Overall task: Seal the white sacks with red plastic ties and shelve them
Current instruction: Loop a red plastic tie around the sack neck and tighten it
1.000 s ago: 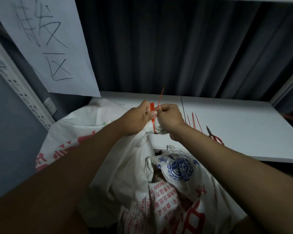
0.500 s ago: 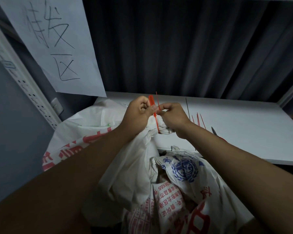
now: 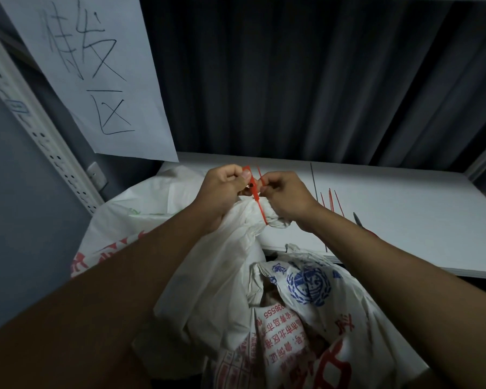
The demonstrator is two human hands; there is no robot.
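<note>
A white sack point(image 3: 222, 265) stands in front of me with its neck bunched up at the shelf's front edge. A red plastic tie point(image 3: 257, 197) runs around that bunched neck. My left hand point(image 3: 222, 189) pinches the tie's flat head end with thumb and fingers. My right hand point(image 3: 285, 196) pinches the thin tail end beside it; a short piece of tail sticks up between the hands. A second white sack point(image 3: 314, 304) with blue and red print sits open below my right forearm.
The white shelf board point(image 3: 404, 203) carries several loose red ties point(image 3: 331, 200) and scissors with red handles point(image 3: 359, 220), partly behind my right forearm. Another white sack point(image 3: 141, 206) lies at the shelf's left. A handwritten paper sign point(image 3: 96, 74) hangs upper left, a dark curtain behind.
The tie's tail sticking up between my hands has become shorter, drawn further through. Both hands stay pinched on the tie at the sack's neck, slightly higher in view.
</note>
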